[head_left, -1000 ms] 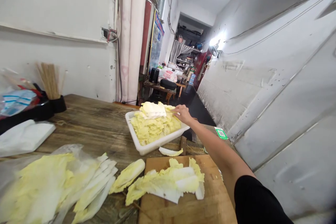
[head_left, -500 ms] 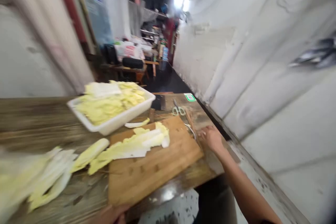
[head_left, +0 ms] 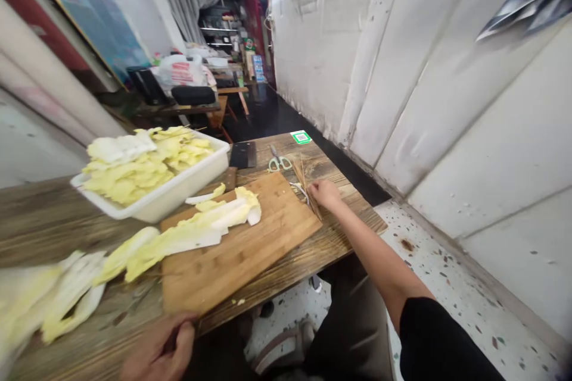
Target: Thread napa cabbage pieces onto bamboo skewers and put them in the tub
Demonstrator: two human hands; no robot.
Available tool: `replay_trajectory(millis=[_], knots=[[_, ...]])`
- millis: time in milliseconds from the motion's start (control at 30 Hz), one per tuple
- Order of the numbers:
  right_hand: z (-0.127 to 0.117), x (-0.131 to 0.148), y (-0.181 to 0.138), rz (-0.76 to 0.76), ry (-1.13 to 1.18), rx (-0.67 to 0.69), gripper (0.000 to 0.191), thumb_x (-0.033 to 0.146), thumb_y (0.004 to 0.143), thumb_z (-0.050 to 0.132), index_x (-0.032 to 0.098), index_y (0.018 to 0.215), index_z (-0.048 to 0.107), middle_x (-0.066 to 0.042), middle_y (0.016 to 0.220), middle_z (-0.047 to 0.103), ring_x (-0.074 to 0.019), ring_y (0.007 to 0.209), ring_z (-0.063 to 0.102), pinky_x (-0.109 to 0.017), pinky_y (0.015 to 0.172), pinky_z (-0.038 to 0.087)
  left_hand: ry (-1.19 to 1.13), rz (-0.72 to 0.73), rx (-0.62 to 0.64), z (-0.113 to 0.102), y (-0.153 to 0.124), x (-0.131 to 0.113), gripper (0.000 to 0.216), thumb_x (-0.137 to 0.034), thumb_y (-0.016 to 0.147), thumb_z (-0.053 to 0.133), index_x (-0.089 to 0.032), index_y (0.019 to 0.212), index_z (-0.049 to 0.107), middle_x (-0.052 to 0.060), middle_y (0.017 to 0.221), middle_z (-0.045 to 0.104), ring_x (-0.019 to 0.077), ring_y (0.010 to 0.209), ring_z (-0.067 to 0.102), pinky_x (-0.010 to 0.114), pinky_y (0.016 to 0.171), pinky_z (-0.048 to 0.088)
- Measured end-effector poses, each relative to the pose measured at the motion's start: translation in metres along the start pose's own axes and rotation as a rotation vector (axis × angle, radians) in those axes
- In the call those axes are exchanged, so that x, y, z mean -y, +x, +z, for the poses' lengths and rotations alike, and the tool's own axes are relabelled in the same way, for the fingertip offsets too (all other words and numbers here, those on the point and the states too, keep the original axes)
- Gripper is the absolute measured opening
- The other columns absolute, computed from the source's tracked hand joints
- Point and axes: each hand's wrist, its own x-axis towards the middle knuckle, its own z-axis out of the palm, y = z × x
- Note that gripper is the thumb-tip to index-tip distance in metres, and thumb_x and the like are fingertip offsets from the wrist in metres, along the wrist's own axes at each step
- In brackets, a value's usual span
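My right hand (head_left: 325, 193) reaches to the table's right side, its fingertips pinched on thin bamboo skewers (head_left: 302, 175) beside the cutting board. A narrow curved item (head_left: 300, 191) lies by the board's edge, partly under the skewers. Near the front edge, my left hand (head_left: 158, 348) rests loosely curled with thumb and index finger apart, close to the near corner of the wooden cutting board (head_left: 250, 250). Nothing shows in it. Across the board stretches a cabbage leaf (head_left: 196, 232), overhanging its left side. Farther left, more cabbage leaves (head_left: 75, 286) lie on the table, the leftmost blurred.
A white plastic tub (head_left: 165, 202) heaped with yellow cabbage leaves stands behind the board. Past the board lie a cleaver (head_left: 243, 155) and green-handled scissors (head_left: 279, 162). A green QR card (head_left: 301, 137) is at the table's far end. A white wall (head_left: 429, 101) runs along the right.
My right hand has moved in against the skewers and its fingers have closed there. My left hand has come further into view. The camera view has turned right and down.
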Motion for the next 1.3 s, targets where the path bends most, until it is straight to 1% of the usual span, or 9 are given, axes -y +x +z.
replay_trajectory(millis=[167, 333, 633, 767, 900, 1000, 1133, 1233, 1300], knots=[[0.001, 0.034, 0.055, 0.090, 0.012, 0.031, 0.035, 0.037, 0.097, 0.062, 0.017, 0.126, 0.059, -0.010, 0.126, 0.062, -0.0234, 0.106, 0.064, -0.044, 0.089, 0.056, -0.037, 0.036, -0.074, 0.003, 0.007, -0.016, 0.014, -0.022, 0.085, 0.058, -0.023, 0.076, 0.069, -0.001, 0.068, 0.074, 0.0157, 0.060, 0.069, 0.024, 0.066, 0.055], [0.000, 0.043, 0.083, 0.158, 0.018, 0.047, 0.036, 0.036, 0.097, 0.063, 0.016, 0.126, 0.059, -0.010, 0.126, 0.062, -0.0237, 0.107, 0.064, -0.044, 0.089, 0.056, -0.076, 0.063, -0.099, 0.000, 0.010, -0.018, 0.015, -0.018, 0.084, 0.058, -0.022, 0.076, 0.069, -0.002, 0.067, 0.073, 0.0140, 0.060, 0.070, 0.022, 0.066, 0.055], [-0.006, 0.047, 0.085, 0.094, 0.109, -0.119, 0.033, 0.036, 0.098, 0.062, 0.018, 0.125, 0.060, -0.010, 0.127, 0.062, -0.0230, 0.107, 0.064, -0.044, 0.090, 0.056, -0.098, 0.030, -0.083, 0.000, 0.009, -0.021, 0.015, -0.019, 0.084, 0.059, -0.024, 0.076, 0.070, -0.002, 0.067, 0.074, 0.0141, 0.061, 0.071, 0.023, 0.067, 0.056], [-0.015, 0.058, 0.072, -0.025, 0.240, -0.255, 0.031, 0.036, 0.098, 0.062, 0.018, 0.122, 0.062, -0.009, 0.125, 0.063, -0.0228, 0.107, 0.064, -0.044, 0.091, 0.055, -0.054, 0.110, -0.028, -0.004, 0.022, -0.012, 0.014, -0.019, 0.088, 0.060, -0.023, 0.096, 0.071, -0.001, 0.079, 0.076, 0.0143, 0.067, 0.071, 0.023, 0.073, 0.055], [-0.019, 0.068, 0.032, -0.193, 0.428, -0.356, 0.022, 0.030, 0.100, 0.054, 0.015, 0.110, 0.065, -0.010, 0.114, 0.067, -0.0224, 0.106, 0.064, -0.042, 0.096, 0.052, 0.114, 0.254, 0.115, 0.002, 0.063, 0.010, 0.036, -0.026, 0.095, 0.054, -0.017, 0.129, 0.059, 0.013, 0.124, 0.071, 0.0256, 0.113, 0.066, 0.038, 0.100, 0.049], [-0.006, 0.069, -0.027, -0.314, 0.577, -0.348, 0.026, 0.028, 0.098, 0.044, 0.018, 0.107, 0.066, -0.009, 0.100, 0.071, -0.0212, 0.093, 0.068, -0.036, 0.089, 0.055, 0.223, 0.206, 0.263, 0.020, 0.095, 0.025, 0.046, -0.032, 0.097, 0.048, -0.017, 0.140, 0.050, 0.015, 0.141, 0.060, 0.0308, 0.132, 0.052, 0.045, 0.109, 0.040], [0.035, 0.052, -0.120, -0.392, 0.717, -0.293, 0.029, 0.035, 0.094, 0.045, 0.029, 0.109, 0.069, -0.007, 0.095, 0.072, -0.0271, 0.087, 0.070, -0.043, 0.080, 0.059, 0.261, 0.130, 0.300, 0.039, 0.117, 0.029, 0.046, -0.026, 0.094, 0.048, -0.019, 0.140, 0.051, 0.014, 0.128, 0.067, 0.0328, 0.122, 0.056, 0.049, 0.103, 0.036], [0.067, 0.031, -0.173, -0.391, 0.780, -0.241, 0.034, 0.039, 0.093, 0.049, 0.047, 0.121, 0.067, -0.001, 0.097, 0.074, -0.0311, 0.086, 0.072, -0.048, 0.075, 0.060, 0.257, 0.123, 0.306, 0.040, 0.122, 0.025, 0.042, -0.022, 0.092, 0.048, -0.019, 0.132, 0.057, 0.012, 0.109, 0.071, 0.0305, 0.109, 0.058, 0.050, 0.100, 0.034], [0.081, 0.019, -0.195, -0.414, 0.806, -0.183, 0.039, 0.041, 0.091, 0.053, 0.057, 0.125, 0.062, 0.002, 0.073, 0.071, -0.0307, 0.063, 0.069, -0.047, 0.057, 0.059, 0.241, 0.147, 0.318, 0.034, 0.125, 0.021, 0.031, -0.019, 0.091, 0.046, -0.021, 0.112, 0.068, 0.008, 0.091, 0.071, 0.0280, 0.098, 0.060, 0.050, 0.099, 0.034]])
